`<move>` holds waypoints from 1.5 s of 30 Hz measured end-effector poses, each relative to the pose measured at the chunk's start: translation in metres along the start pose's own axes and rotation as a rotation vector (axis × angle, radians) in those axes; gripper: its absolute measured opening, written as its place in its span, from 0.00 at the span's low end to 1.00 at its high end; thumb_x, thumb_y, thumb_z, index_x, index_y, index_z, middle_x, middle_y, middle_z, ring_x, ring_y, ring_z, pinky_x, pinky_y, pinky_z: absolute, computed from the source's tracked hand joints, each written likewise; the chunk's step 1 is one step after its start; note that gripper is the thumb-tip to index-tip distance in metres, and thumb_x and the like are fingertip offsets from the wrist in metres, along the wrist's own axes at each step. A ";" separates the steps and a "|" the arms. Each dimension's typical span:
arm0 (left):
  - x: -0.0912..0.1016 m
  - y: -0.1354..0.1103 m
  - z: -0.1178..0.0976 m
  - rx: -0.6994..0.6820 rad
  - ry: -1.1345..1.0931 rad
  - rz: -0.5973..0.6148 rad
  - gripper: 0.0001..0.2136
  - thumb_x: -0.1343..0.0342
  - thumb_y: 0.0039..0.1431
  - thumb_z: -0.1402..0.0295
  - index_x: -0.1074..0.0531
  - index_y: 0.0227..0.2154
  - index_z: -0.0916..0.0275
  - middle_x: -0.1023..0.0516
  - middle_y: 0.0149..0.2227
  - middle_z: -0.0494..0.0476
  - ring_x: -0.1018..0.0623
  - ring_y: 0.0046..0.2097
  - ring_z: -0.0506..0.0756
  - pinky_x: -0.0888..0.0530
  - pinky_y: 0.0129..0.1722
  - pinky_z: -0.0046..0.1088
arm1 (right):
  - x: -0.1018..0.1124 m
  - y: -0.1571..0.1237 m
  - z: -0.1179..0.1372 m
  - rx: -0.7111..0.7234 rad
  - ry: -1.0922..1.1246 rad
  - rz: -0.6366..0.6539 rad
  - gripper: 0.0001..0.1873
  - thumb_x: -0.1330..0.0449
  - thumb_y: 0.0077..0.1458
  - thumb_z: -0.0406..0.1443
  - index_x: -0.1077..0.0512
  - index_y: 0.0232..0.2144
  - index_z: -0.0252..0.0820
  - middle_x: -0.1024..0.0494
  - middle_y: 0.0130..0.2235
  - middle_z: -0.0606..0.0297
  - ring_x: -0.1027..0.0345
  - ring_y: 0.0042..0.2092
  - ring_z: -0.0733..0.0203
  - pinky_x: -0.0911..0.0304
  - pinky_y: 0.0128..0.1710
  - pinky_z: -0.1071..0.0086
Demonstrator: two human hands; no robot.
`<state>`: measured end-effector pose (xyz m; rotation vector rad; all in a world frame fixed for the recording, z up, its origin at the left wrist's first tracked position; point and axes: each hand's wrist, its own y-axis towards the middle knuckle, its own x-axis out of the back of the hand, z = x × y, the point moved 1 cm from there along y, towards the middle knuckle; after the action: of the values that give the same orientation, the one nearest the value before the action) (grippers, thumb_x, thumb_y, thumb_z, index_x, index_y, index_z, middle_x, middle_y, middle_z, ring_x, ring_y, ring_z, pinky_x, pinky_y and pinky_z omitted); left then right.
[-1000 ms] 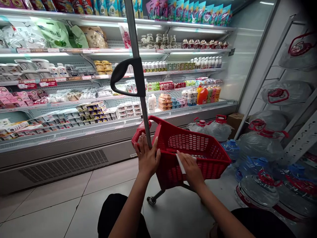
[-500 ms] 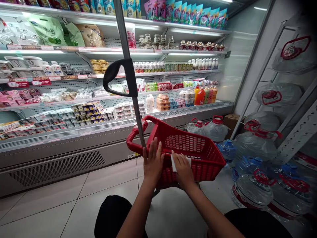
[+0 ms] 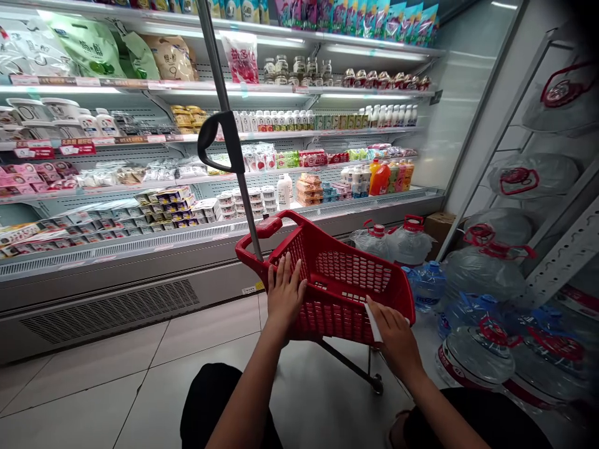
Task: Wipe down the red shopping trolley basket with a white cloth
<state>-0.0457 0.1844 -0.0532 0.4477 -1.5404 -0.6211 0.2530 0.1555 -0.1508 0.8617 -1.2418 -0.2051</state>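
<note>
Right hand has slid along red basket, clasping likely soft cloth, best held centrally; left hand rests, fingers spread.

Arms extend forward, left grip splayed and right grip curled.

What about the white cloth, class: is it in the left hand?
No, the right hand holds the white cloth against the red basket.
</note>
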 end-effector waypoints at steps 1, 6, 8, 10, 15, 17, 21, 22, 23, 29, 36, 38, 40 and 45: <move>-0.006 -0.003 -0.008 -0.003 -0.005 0.007 0.28 0.57 0.76 0.56 0.49 0.75 0.52 0.55 0.78 0.56 0.52 0.78 0.60 0.57 0.76 0.53 | 0.001 -0.002 0.005 -0.010 -0.019 -0.012 0.43 0.54 0.63 0.26 0.58 0.77 0.45 0.29 0.66 0.53 0.35 0.64 0.46 0.37 0.64 0.48; -0.032 -0.030 -0.066 -0.161 -0.077 0.066 0.31 0.53 0.75 0.54 0.53 0.76 0.48 0.57 0.78 0.51 0.54 0.78 0.62 0.48 0.75 0.50 | -0.001 0.016 0.047 0.069 -0.068 -0.036 0.49 0.54 0.58 0.22 0.65 0.77 0.40 0.40 0.73 0.54 0.42 0.70 0.48 0.44 0.70 0.48; -0.037 -0.034 -0.074 -0.168 -0.084 0.088 0.30 0.55 0.75 0.58 0.55 0.76 0.46 0.58 0.78 0.49 0.54 0.78 0.62 0.47 0.75 0.51 | -0.001 0.023 0.054 0.099 -0.064 -0.042 0.50 0.53 0.57 0.21 0.66 0.77 0.40 0.40 0.74 0.55 0.40 0.69 0.48 0.41 0.68 0.49; -0.039 -0.032 -0.069 -0.172 -0.084 0.116 0.29 0.56 0.76 0.59 0.55 0.76 0.44 0.57 0.78 0.47 0.53 0.78 0.60 0.49 0.75 0.52 | 0.002 0.023 0.050 0.100 -0.054 -0.032 0.51 0.54 0.56 0.21 0.65 0.77 0.43 0.41 0.74 0.57 0.38 0.67 0.48 0.38 0.66 0.49; -0.039 -0.013 -0.048 -0.127 -0.099 0.181 0.28 0.58 0.76 0.58 0.53 0.75 0.45 0.54 0.77 0.47 0.52 0.77 0.58 0.51 0.75 0.53 | 0.021 -0.003 0.026 0.076 -0.025 0.035 0.52 0.55 0.53 0.20 0.63 0.77 0.45 0.43 0.74 0.62 0.39 0.69 0.51 0.37 0.66 0.53; -0.042 -0.011 -0.052 -0.058 -0.107 0.206 0.29 0.59 0.76 0.56 0.52 0.76 0.50 0.55 0.78 0.53 0.52 0.77 0.60 0.51 0.75 0.54 | 0.026 -0.013 0.028 0.080 -0.016 0.039 0.53 0.55 0.52 0.19 0.64 0.77 0.44 0.43 0.75 0.61 0.41 0.70 0.53 0.38 0.67 0.54; -0.049 -0.021 -0.072 0.039 -0.128 0.229 0.31 0.59 0.75 0.52 0.48 0.75 0.59 0.56 0.78 0.62 0.54 0.78 0.65 0.49 0.75 0.55 | 0.028 -0.023 0.054 0.107 0.013 0.019 0.55 0.56 0.49 0.19 0.65 0.77 0.41 0.44 0.75 0.58 0.40 0.71 0.54 0.39 0.68 0.54; -0.050 -0.025 -0.074 0.050 -0.133 0.225 0.31 0.58 0.75 0.51 0.47 0.75 0.60 0.57 0.78 0.62 0.55 0.78 0.66 0.49 0.74 0.55 | 0.028 -0.026 0.061 0.130 0.031 0.022 0.55 0.56 0.49 0.19 0.65 0.77 0.40 0.44 0.75 0.57 0.41 0.71 0.54 0.39 0.68 0.55; -0.050 -0.029 -0.073 0.054 -0.135 0.218 0.32 0.58 0.75 0.51 0.47 0.75 0.60 0.58 0.78 0.63 0.55 0.78 0.66 0.48 0.74 0.55 | 0.029 -0.029 0.067 0.162 0.049 0.035 0.54 0.56 0.49 0.19 0.64 0.77 0.39 0.44 0.75 0.57 0.41 0.71 0.54 0.39 0.68 0.56; -0.032 -0.035 -0.030 -0.008 -0.108 0.261 0.31 0.58 0.75 0.52 0.51 0.76 0.54 0.60 0.78 0.60 0.56 0.78 0.61 0.52 0.74 0.55 | 0.040 -0.049 0.034 0.400 0.115 0.107 0.49 0.56 0.52 0.22 0.56 0.76 0.41 0.40 0.73 0.59 0.45 0.73 0.56 0.48 0.73 0.50; -0.024 -0.023 -0.025 0.047 -0.023 0.211 0.26 0.61 0.77 0.60 0.45 0.74 0.56 0.55 0.78 0.58 0.54 0.78 0.57 0.56 0.76 0.52 | 0.043 -0.038 -0.028 0.193 -0.005 0.057 0.51 0.55 0.53 0.21 0.60 0.77 0.46 0.40 0.73 0.63 0.45 0.73 0.56 0.48 0.73 0.48; -0.030 -0.028 -0.043 0.013 -0.024 0.196 0.27 0.59 0.76 0.61 0.45 0.74 0.59 0.54 0.77 0.59 0.54 0.78 0.57 0.55 0.76 0.50 | 0.039 -0.035 -0.011 0.177 -0.004 0.060 0.50 0.54 0.54 0.22 0.61 0.77 0.45 0.42 0.74 0.63 0.46 0.73 0.54 0.46 0.72 0.49; -0.038 -0.039 -0.065 -0.058 -0.050 0.205 0.28 0.58 0.76 0.59 0.45 0.74 0.59 0.51 0.77 0.58 0.52 0.77 0.58 0.52 0.76 0.49 | 0.033 -0.035 0.016 0.197 0.010 0.058 0.51 0.53 0.53 0.22 0.61 0.77 0.44 0.42 0.74 0.62 0.48 0.74 0.54 0.43 0.71 0.51; -0.043 -0.067 -0.091 -0.144 -0.112 0.200 0.28 0.63 0.78 0.55 0.48 0.75 0.58 0.47 0.76 0.55 0.47 0.76 0.55 0.46 0.76 0.44 | 0.019 -0.030 0.044 0.314 0.044 0.027 0.51 0.55 0.53 0.19 0.57 0.76 0.45 0.37 0.72 0.64 0.45 0.73 0.56 0.37 0.69 0.55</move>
<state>0.0416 0.1492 -0.1283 0.1488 -1.6110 -0.6037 0.2295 0.1038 -0.1538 1.1127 -1.2624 0.0327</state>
